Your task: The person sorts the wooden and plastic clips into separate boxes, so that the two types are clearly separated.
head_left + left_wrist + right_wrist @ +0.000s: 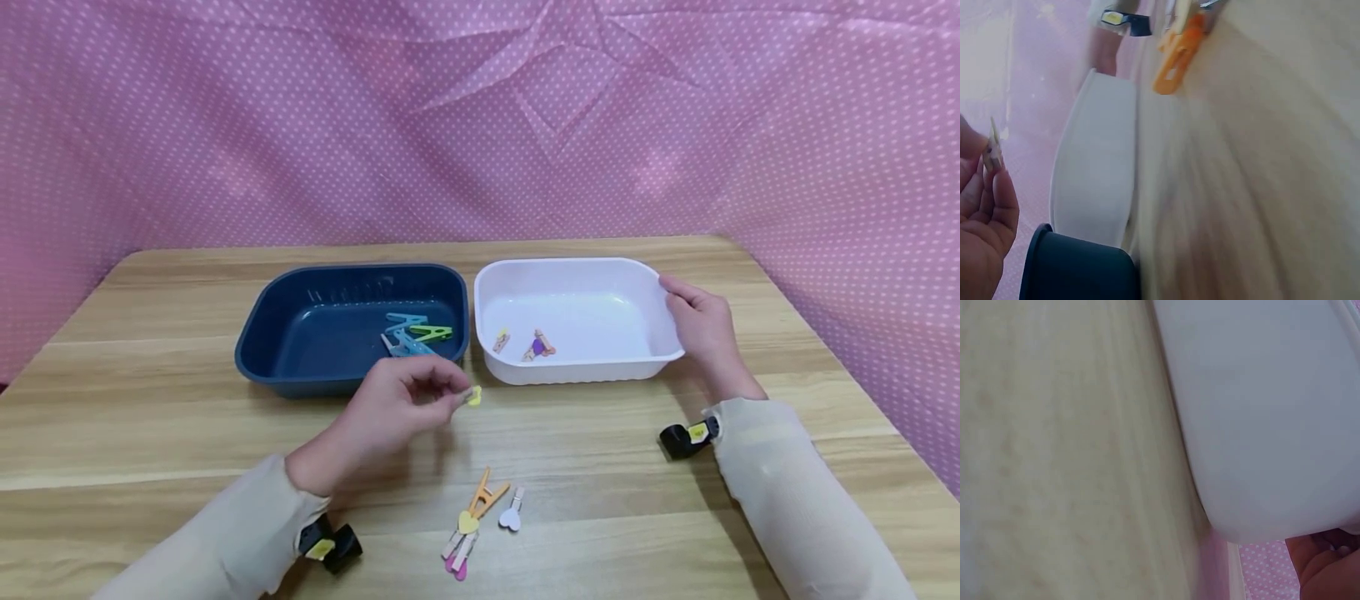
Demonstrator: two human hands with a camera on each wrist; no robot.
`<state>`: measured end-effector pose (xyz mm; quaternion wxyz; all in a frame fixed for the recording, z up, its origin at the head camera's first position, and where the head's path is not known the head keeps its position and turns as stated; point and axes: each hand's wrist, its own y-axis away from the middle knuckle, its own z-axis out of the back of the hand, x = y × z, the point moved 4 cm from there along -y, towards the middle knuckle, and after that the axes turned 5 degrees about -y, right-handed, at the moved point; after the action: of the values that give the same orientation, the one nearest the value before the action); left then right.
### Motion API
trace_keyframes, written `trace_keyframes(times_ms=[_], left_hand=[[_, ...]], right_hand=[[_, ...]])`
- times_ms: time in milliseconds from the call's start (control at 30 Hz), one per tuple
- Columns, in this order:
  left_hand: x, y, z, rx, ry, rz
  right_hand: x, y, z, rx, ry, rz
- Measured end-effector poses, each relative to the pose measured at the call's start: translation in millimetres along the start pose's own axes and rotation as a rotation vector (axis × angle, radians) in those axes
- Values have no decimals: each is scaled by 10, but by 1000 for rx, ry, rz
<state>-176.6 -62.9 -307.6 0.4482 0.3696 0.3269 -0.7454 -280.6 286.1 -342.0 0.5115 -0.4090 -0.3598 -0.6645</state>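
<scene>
My left hand (393,408) pinches a small wooden clothespin with a yellow decoration (472,396) between thumb and fingertips, above the table just in front of the gap between two tubs. The left wrist view shows this clothespin (992,156) edge-on. At the white tub (577,372), my right hand (703,329) grips the right rim; the right wrist view only partly shows that hand (1329,569). Inside this tub lie a few small wooden clothespins (538,346), one with a purple heart. The navy tub (300,386) beside it holds blue and green plastic clothespins (431,333).
Near the front of the table lie an orange plastic clothespin (487,498), a yellow heart clothespin (468,523), pink-ended wooden ones (459,560) and a white heart clothespin (512,515). A pink dotted cloth (480,125) hangs behind the table.
</scene>
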Motion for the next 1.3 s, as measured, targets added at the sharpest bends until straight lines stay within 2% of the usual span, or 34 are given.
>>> trace_keyframes(times_ms=[333,533,700,900,1167,1300], left_hand=[[-39,-151,2,-129,6,32],[-72,-236,-4,-194,3,28],[-102,-292,-7,-203,22,36],[-139,-361,14,-213,-6,68],[-139,-474,-21,-231,-5,73],[-148,-523,-43,-243,-42,90]], right_hand=[[-19,1,1,-28,-14,-15],[-25,-3,4,-19,-12,-11],[-14,-5,-1,-3,3,5],[-7,-16,-2,-3,-1,2],[-1,-15,0,-9,2,-5],[9,-15,-2,-13,5,2]])
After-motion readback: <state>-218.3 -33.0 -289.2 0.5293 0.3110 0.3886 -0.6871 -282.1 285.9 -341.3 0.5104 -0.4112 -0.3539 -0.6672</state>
